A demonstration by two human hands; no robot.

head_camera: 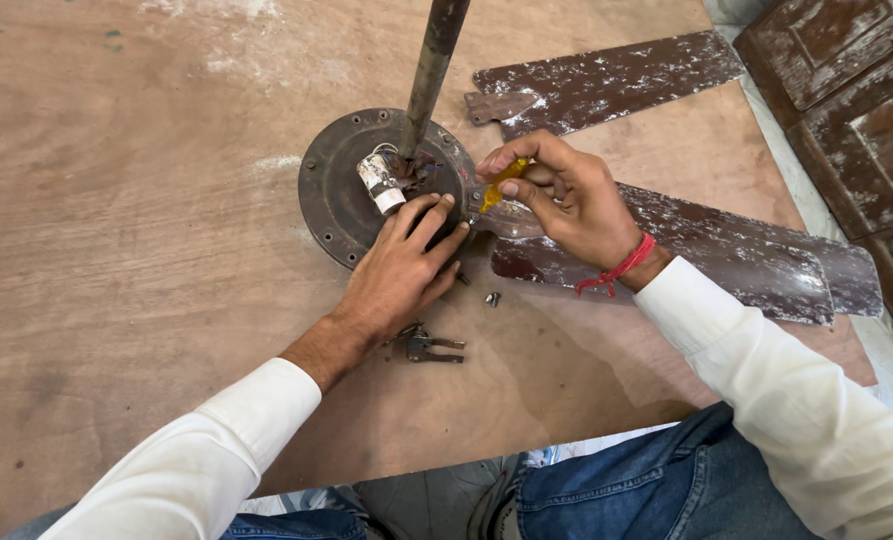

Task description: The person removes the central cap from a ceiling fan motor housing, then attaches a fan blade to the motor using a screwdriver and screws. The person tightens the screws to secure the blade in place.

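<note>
Nearest, pliers (429,346) and one loose screw (492,298) lie on the board (117,250): judged partly dismantled, blades (727,250) still fitted. Left hand (399,272) lies flat, fingers spread, bracing the motor hub (352,180). Right hand (565,195) arches over, fingers pinching a yellow screwdriver (500,185) at the hub's rim. Rod (430,70) stands beyond.

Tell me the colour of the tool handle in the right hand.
Yellow: the screwdriver handle pinched in the right hand, seen in the head view.
</note>
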